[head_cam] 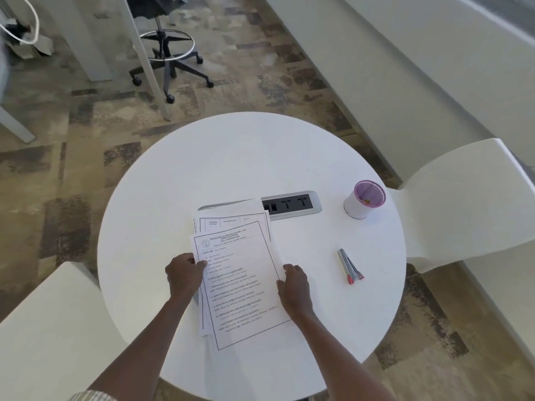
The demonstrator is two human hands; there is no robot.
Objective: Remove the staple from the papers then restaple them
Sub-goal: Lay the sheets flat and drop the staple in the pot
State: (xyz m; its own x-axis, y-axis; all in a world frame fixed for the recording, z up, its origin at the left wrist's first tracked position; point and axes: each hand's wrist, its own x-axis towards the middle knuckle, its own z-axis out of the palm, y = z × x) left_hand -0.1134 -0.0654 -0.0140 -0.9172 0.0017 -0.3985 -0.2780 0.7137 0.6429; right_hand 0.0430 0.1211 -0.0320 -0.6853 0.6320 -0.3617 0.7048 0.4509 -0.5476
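On table, left hand pinches papers; right hand relaxed; print unreadable.

A: Surface?
B: Round white tabletop, power socket panel set flush near its middle.

A: What lies on it?
B: Printed papers, several loose sheets fanned and overlapping, far edge covering the panel's left end. Right of them, well apart, a grey stapler with red tip, lying flat. Farther right, near the rim, 1 white cup with purple lining, upright, small bits inside, too small to identify.
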